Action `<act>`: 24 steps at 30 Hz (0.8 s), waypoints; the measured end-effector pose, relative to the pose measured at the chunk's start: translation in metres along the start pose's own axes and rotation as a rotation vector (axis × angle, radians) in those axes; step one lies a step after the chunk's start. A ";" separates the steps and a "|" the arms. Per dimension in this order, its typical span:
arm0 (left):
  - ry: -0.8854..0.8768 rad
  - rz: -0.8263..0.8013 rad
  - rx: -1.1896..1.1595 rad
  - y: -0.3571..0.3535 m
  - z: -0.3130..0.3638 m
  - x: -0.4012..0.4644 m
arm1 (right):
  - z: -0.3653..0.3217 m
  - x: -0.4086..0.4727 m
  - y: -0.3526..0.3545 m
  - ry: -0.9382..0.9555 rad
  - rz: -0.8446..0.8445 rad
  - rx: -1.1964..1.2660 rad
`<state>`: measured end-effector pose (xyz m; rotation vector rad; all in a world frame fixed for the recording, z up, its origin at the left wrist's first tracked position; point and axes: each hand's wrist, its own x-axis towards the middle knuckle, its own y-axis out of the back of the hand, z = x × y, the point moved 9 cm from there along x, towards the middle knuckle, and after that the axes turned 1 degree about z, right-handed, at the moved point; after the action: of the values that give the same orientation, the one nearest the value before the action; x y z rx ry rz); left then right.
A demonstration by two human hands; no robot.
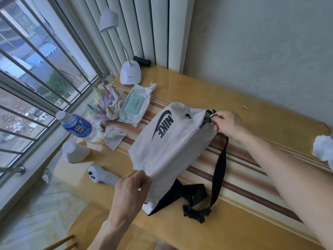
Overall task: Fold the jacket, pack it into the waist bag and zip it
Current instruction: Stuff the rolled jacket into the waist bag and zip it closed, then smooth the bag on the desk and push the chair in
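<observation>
A pale grey waist bag [162, 148] with a black logo lies bulging on the yellow table [252, 222]. Its zipper line runs closed along the top edge from the near end to the far end. My left hand [132, 188] pinches the bag's near corner at the end of the zipper. At the far end, my right hand [228, 124] grips the black zipper pull. The black strap [219, 168] loops off to the right and ends at a buckle [196, 212] near the front. No jacket shows outside the bag.
A white desk lamp [130, 73], a pack of wet wipes [135, 105], crumpled tissues [114, 137], a blue-labelled bottle [77, 126], a white cup [74, 154] and a grey controller [102, 175] crowd the table's left side by the window. Another crumpled tissue [323, 148] sits at the right edge.
</observation>
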<state>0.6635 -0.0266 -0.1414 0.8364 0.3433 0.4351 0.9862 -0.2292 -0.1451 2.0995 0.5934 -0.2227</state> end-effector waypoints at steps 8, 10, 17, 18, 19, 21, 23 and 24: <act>0.025 -0.021 0.064 -0.002 -0.009 -0.004 | 0.049 0.045 0.045 -0.230 0.101 0.031; 0.045 -0.046 0.099 -0.006 -0.009 -0.004 | 0.042 0.030 0.038 -0.200 0.163 -0.028; -0.193 0.038 0.196 -0.023 0.035 0.014 | -0.032 -0.074 -0.064 0.358 0.165 -0.322; -0.227 0.001 0.235 -0.035 0.035 0.018 | -0.029 -0.078 -0.084 0.366 0.095 -0.379; -0.232 -0.050 0.266 -0.049 0.031 0.021 | -0.022 -0.079 -0.102 0.341 0.019 -0.421; -0.198 -0.150 0.315 -0.076 0.015 0.024 | -0.001 -0.072 -0.126 0.268 -0.122 -0.471; -0.196 -0.198 0.370 -0.096 0.005 0.024 | 0.015 -0.064 -0.138 0.212 -0.205 -0.527; -0.196 -0.209 0.386 -0.102 0.004 0.023 | 0.019 -0.063 -0.140 0.187 -0.221 -0.537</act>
<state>0.7087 -0.0779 -0.2206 1.1962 0.3333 0.0882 0.8635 -0.2002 -0.2356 1.5442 0.8892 0.0144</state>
